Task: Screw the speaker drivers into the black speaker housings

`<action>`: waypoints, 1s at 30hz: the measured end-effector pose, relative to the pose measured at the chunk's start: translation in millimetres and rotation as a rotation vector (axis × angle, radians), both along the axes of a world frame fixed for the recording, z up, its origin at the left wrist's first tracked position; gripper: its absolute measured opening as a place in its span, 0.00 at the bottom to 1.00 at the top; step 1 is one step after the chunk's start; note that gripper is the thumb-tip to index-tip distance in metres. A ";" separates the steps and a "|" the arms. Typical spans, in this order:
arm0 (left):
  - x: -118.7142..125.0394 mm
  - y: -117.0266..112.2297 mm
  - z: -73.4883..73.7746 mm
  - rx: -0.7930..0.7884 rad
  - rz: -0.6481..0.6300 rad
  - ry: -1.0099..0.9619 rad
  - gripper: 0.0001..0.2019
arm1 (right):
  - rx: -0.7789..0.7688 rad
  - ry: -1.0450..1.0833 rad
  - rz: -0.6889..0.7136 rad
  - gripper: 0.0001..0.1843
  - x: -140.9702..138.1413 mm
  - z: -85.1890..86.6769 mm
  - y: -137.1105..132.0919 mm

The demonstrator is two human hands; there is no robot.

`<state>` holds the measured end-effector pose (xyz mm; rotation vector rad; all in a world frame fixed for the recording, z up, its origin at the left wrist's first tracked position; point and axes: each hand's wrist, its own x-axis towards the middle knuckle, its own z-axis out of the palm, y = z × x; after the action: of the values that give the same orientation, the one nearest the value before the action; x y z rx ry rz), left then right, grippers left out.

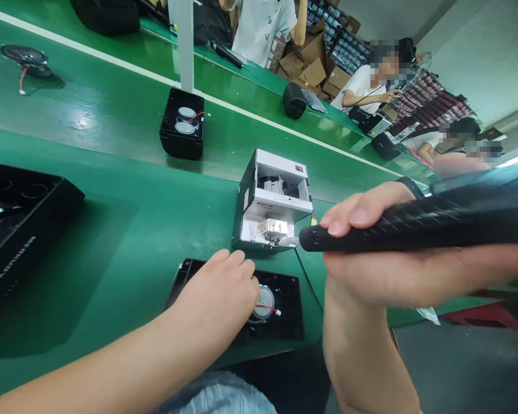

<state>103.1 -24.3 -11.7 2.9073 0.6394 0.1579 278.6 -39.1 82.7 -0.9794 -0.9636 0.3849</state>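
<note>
My left hand [216, 287] rests with its fingers on a round speaker driver [265, 302], which has a red wire and sits in a black speaker panel [280, 305] lying flat on the green belt. My right hand [384, 270] is shut around a black electric screwdriver [414, 224], with its tip pointing left just past a white automatic screw feeder [271, 198]. The tip touches nothing I can see. The hidden left part of the driver lies under my left fingers.
A black speaker box [182, 123] with two drivers stands farther along the green belt [125, 190]. A large black panel [21, 224] lies at the left. Beyond a white post [185, 40] are a second belt, co-workers in white shirts [362, 86] and stacked cardboard boxes [313, 66].
</note>
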 end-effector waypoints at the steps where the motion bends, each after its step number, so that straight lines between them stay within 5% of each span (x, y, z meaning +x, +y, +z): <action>1: 4.5 2.2 -1.2 -0.004 -0.018 0.035 0.08 | 0.071 -0.024 -0.005 0.31 0.6 -4.6 9.1; 3: 10.8 3.5 -5.0 -0.002 -0.033 0.063 0.09 | 0.192 -0.077 0.049 0.32 1.2 -18.8 25.5; 7: 14.8 2.1 -10.8 0.013 -0.031 0.054 0.10 | 0.115 -0.108 0.190 0.35 4.4 -44.7 42.4; 11: 5.4 3.5 -5.9 -0.071 -0.010 0.014 0.10 | 0.102 -0.071 0.193 0.38 9.1 -48.2 41.7; 16: -14.8 31.2 24.7 -0.219 0.114 -0.306 0.10 | 0.122 -0.077 0.193 0.37 9.0 -46.0 36.6; 19: -4.5 64.8 51.2 -0.073 0.260 -0.400 0.10 | 0.101 -0.047 0.195 0.36 5.3 -47.8 33.4; 23: 32.4 102.6 72.1 0.103 0.409 -0.260 0.14 | 0.045 0.015 0.208 0.36 0.3 -48.5 28.2; 27: 40.6 105.3 66.2 0.145 0.389 -0.278 0.25 | 0.111 0.049 0.176 0.41 -2.1 -42.9 19.9; 30: 12.7 84.0 50.2 0.033 0.295 -0.426 0.18 | 0.136 0.071 0.228 0.40 -4.2 -36.9 8.5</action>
<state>115.8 59.7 38.5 2.6577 0.9779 0.8017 274.4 -30.6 45.9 -0.7301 -1.0265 0.5345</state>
